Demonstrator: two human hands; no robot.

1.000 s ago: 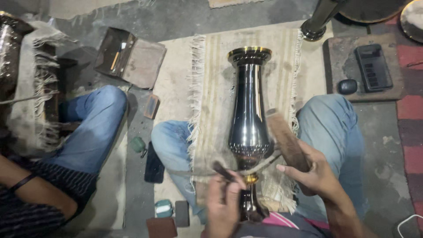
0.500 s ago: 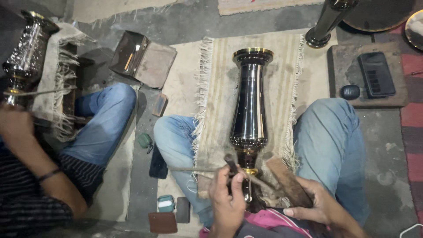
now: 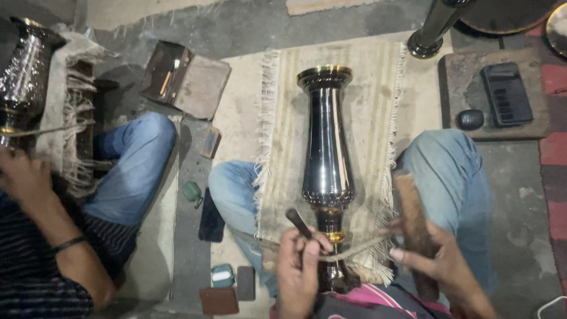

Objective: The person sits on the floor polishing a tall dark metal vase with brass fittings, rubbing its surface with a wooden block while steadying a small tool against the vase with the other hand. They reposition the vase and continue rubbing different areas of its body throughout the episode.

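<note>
Gripping a dark-handled chisel [image 3: 300,223] in my left hand [image 3: 298,269] against the tall black-and-brass vase [image 3: 328,153] lying centre on the fringed rug [image 3: 366,106], I clutch a wooden mallet [image 3: 413,230] in my right hand [image 3: 446,269] at four o'clock.

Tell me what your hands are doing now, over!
Left hand grips a dark tool at the vase neck. Right hand holds a wooden block. Cord crosses the neck.

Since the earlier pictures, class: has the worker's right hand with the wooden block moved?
Yes. The right hand had the wooden block close against the tall vase; now both sit further right, away from the vase, over the rug's fringe.
</note>
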